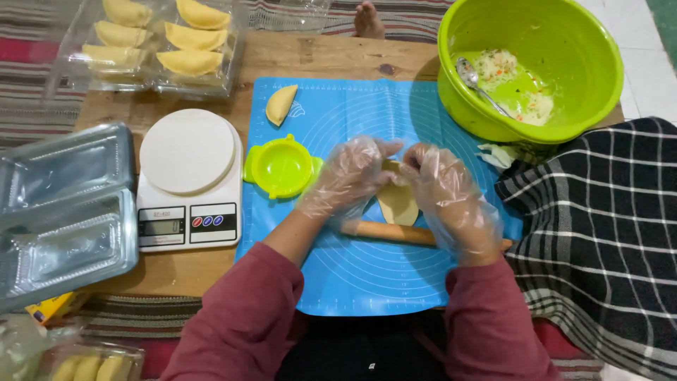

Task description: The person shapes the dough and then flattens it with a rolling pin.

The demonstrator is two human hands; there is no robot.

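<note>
Dough piece (398, 204), a pale folded round, sits at the middle of the frame on the blue silicone mat (352, 275), pinched at its top edge between both gloved hands. The left hand (349, 176) closes its fingertips on the left of that edge and the right hand (444, 190) closes on the right, which looks like a grip for pressing the seam together. A wooden rolling pin (395, 231) lies just below the dough, partly under the wrists, within easy reach. The green press mould (280, 166) lies open left of the hands, beside the white kitchen scale (189, 180). One finished pastry (281, 104) rests higher on the mat, apart from the work. The green bowl (564, 42) with filling and a spoon (476, 81) stands at the upper right of the counter (338, 56).
</note>
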